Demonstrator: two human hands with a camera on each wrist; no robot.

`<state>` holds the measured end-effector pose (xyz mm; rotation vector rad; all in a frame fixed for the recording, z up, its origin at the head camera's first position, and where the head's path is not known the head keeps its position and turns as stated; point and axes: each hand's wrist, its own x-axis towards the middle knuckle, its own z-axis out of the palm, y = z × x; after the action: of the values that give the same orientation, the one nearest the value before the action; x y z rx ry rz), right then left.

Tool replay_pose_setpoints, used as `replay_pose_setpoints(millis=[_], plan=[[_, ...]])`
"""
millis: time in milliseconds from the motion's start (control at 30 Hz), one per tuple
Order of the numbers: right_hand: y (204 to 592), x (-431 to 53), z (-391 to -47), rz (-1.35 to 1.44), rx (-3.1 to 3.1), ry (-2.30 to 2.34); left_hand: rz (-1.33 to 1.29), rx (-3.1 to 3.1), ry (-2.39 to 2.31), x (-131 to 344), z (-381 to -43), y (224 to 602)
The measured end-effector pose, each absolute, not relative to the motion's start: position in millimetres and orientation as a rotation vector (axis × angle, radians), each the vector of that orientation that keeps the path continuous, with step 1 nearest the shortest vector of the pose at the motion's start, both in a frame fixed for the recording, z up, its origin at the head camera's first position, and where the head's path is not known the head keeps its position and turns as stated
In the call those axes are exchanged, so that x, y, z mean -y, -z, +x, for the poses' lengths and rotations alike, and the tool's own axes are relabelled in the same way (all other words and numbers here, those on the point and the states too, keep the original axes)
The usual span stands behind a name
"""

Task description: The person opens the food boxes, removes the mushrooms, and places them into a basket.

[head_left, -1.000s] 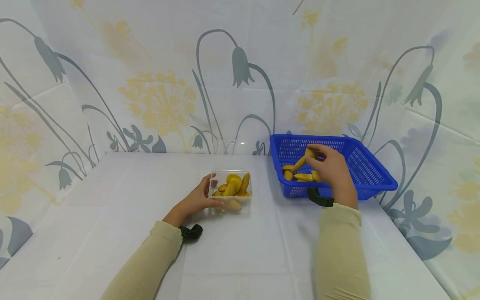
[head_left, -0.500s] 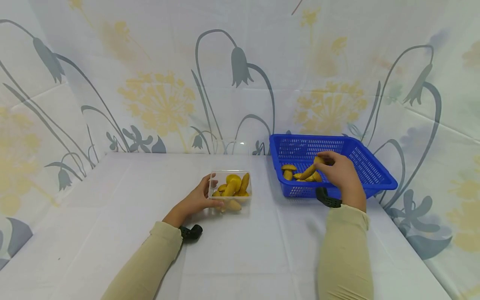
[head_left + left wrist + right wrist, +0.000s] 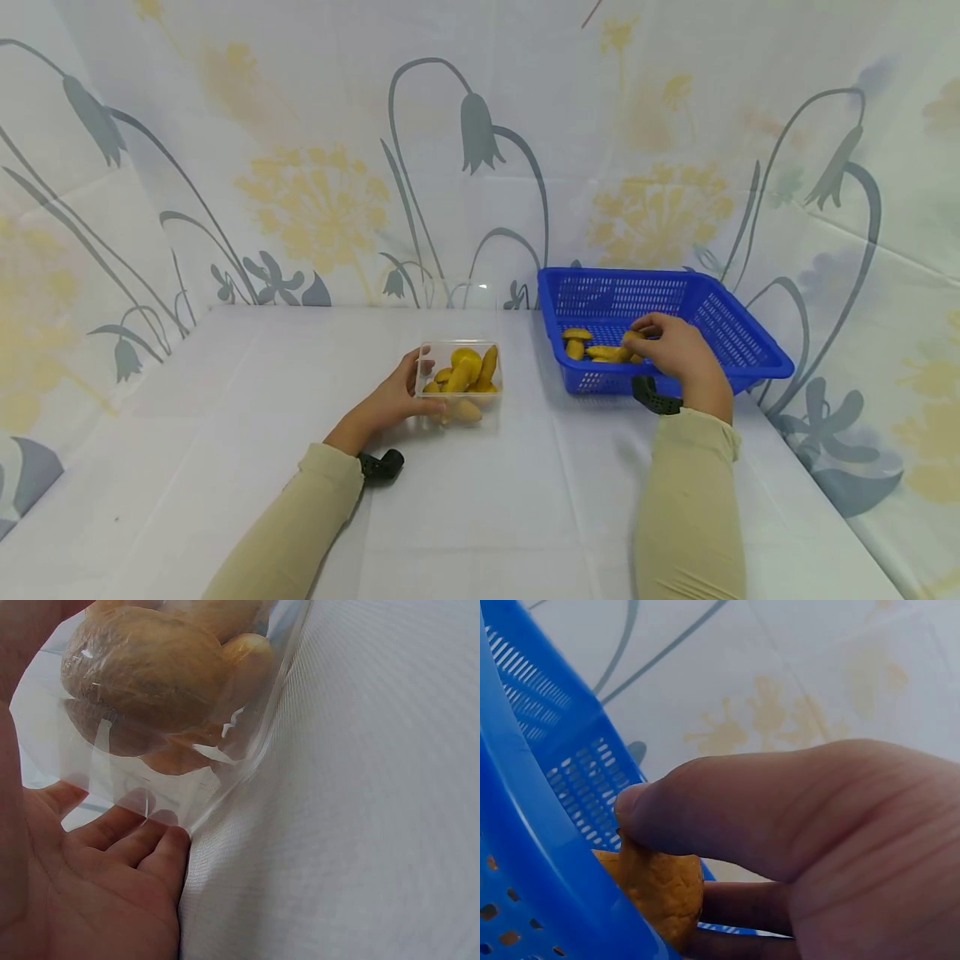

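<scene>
A clear plastic box (image 3: pixel 491 417) holding several yellow-brown mushrooms (image 3: pixel 465 371) stands on the white table. My left hand (image 3: pixel 390 392) holds it from the left, thumb at the front wall and fingers toward the back. In the left wrist view, fingertips (image 3: pixel 174 836) touch the box low down, beside the tablecloth. Over at the right, my right hand (image 3: pixel 678 350) reaches into a blue basket (image 3: pixel 750 342) and pinches a mushroom (image 3: pixel 664 892) by its cap between thumb and fingers. That mushroom's stem is partly hidden behind the basket rim in the right wrist view.
Other mushrooms (image 3: pixel 576 342) lie in the basket's left part. The box's transparent lid (image 3: pixel 461 293) appears raised behind it, hard to make out. A flower-patterned cloth (image 3: pixel 322 200) hangs behind the table (image 3: pixel 262 400).
My right hand has shifted right and lowered, bringing the pinched mushroom down among the others in the basket. The left hand and the box have stayed put.
</scene>
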<state>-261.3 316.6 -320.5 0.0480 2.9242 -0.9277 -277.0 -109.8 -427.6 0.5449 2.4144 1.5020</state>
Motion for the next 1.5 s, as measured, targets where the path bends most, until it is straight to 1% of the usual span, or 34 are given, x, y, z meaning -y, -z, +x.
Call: replay_pose_setpoints(millis=[400, 567, 767, 1267, 1500], plan=[[320, -315, -262, 0.073, -2.906, 0.868, 0.544, -2.395, -1.509, 108, -277, 426], [317, -313, -261, 0.138, -2.895, 0.862, 0.54, -2.388, -1.492, 106, -268, 411], [315, -313, -259, 0.137, -2.897, 0.836, 0.544, -2.389, -1.479, 105, -256, 396], [312, -304, -262, 0.057, -2.899, 0.816, 0.557, -2.36, -1.512, 106, -255, 397], [312, -288, -267, -0.064, -2.957, 0.802, 0.557, -2.363, -1.515, 106, -255, 397]])
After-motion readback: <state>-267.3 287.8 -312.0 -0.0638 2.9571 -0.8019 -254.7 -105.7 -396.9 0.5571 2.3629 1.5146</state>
